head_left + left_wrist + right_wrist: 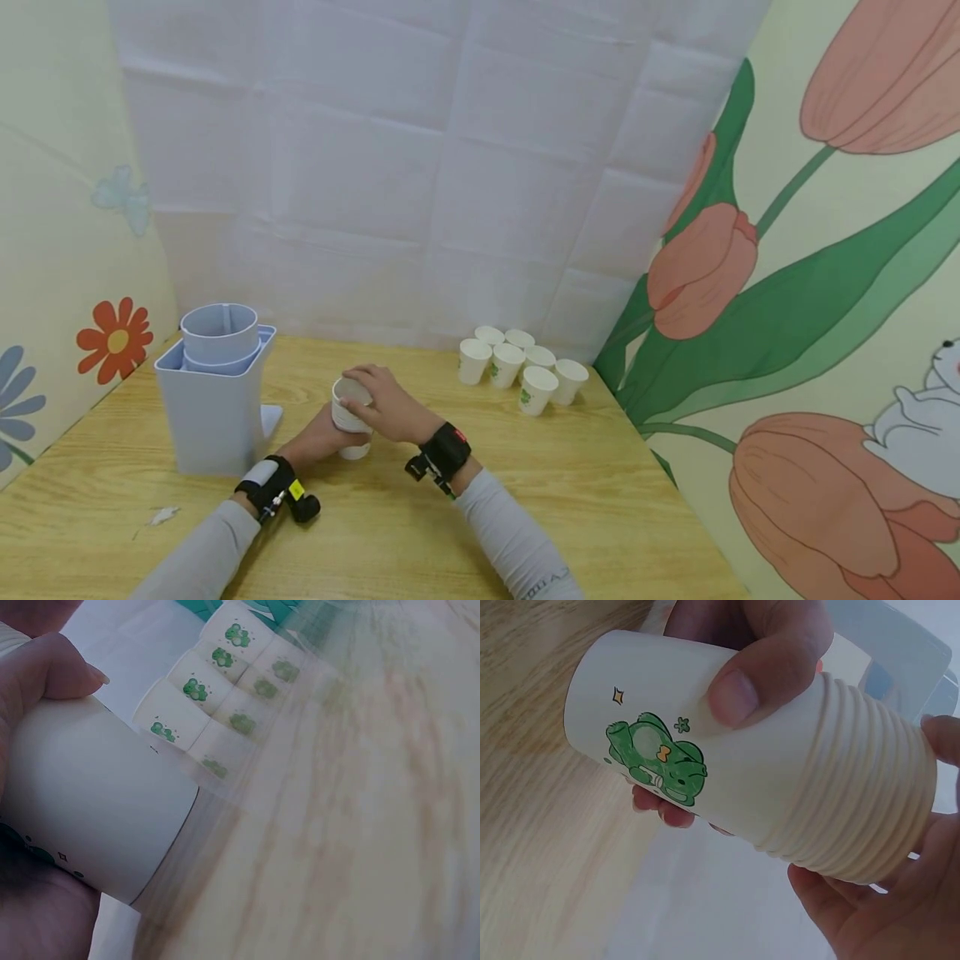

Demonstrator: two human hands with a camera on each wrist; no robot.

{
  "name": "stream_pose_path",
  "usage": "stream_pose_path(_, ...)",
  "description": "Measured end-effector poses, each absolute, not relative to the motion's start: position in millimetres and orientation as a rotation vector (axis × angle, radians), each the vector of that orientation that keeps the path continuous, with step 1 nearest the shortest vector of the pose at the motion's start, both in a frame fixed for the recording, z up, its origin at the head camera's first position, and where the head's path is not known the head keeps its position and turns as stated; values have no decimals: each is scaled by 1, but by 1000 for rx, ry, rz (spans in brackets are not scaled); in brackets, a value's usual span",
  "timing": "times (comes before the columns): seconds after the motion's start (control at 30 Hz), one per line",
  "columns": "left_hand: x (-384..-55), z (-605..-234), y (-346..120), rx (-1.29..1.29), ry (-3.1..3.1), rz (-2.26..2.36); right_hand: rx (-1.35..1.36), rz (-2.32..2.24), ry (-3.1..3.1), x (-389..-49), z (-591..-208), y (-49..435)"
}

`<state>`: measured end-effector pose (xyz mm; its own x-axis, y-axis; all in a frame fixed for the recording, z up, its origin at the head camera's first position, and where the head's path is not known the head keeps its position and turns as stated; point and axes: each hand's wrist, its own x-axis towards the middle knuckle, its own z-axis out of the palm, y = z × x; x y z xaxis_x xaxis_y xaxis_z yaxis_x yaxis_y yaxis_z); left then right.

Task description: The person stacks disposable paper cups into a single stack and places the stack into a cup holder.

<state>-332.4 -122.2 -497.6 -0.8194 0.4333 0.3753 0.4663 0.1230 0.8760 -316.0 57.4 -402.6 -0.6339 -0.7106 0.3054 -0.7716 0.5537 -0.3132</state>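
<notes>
A stack of nested white paper cups (347, 418) stands tilted slightly between both hands, in front of me and left of the table's middle. My left hand (318, 437) grips the stack around its lower part, with the thumb lying along the side of the outermost cup (682, 742), which bears a green cartoon print. At the upper end, my right hand (393, 406) holds the ridged, stacked rims (862, 780) between thumb and fingers. The bottom of the stack is close over the wooden table (420, 517).
Several separate paper cups (538, 392) stand upright in a group at the back right. To the left is a pale blue square bin (213, 425) with a round container (220, 333) inside. A small white scrap (163, 515) lies at the front left. A white cloth (360, 167) hangs behind.
</notes>
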Motion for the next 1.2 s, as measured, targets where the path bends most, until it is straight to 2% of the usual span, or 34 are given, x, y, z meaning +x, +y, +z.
stream_pose_path(0.37,-333,-503,-124,-920,-2315,-1870,1273,951,-2625,-325,-412,59)
stream_pose_path(0.73,-335,-501,-118,-898,-2319,-1866,1278,1079,-2526,-339,-409,71)
stream_pose_path(1.03,-337,-496,-119,-863,-2340,-1927,971,1028,-2550,-400,-401,124)
stream_pose_path(1.2,-336,-500,-123,-860,-2336,-1973,663,1015,-2505,-429,-406,158)
